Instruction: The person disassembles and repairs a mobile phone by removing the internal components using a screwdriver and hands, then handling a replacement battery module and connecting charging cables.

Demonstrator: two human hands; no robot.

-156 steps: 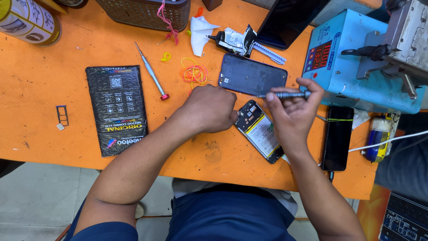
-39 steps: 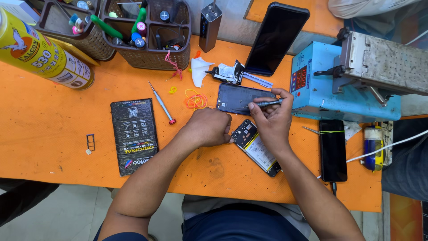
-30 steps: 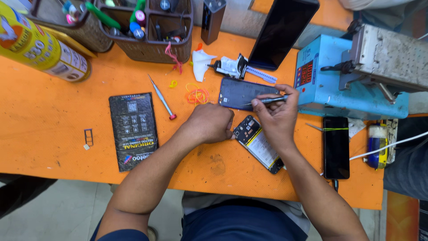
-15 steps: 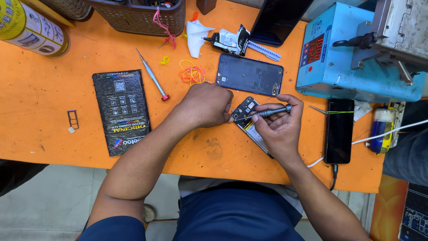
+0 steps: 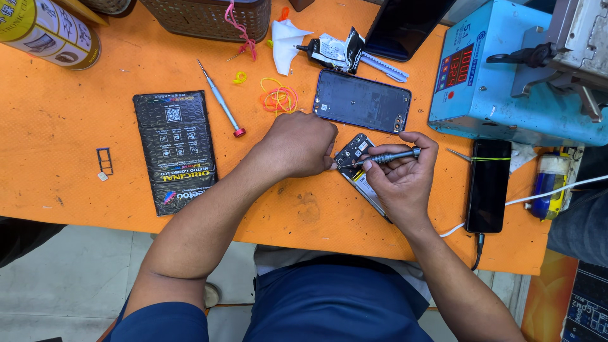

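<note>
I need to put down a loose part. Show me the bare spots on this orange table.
Bare orange table lies left of the black printed packet, around the small SIM tray, and along the near edge below both hands. It is crowded around the opened phone and blue machine.

A black pouch (image 5: 175, 150) and a SIM tray (image 5: 104, 161) are laid on the orange mat (image 5: 57, 120), w/ a spare screwdriver (image 5: 220, 99) and rubber bands (image 5: 278, 98) nearby. A back cover (image 5: 361, 101) is set beside a blue machine (image 5: 506, 82). A phone (image 5: 488, 185) is plugged in at right.

Opened phone (image 5: 356, 166) mostly under hands
</note>
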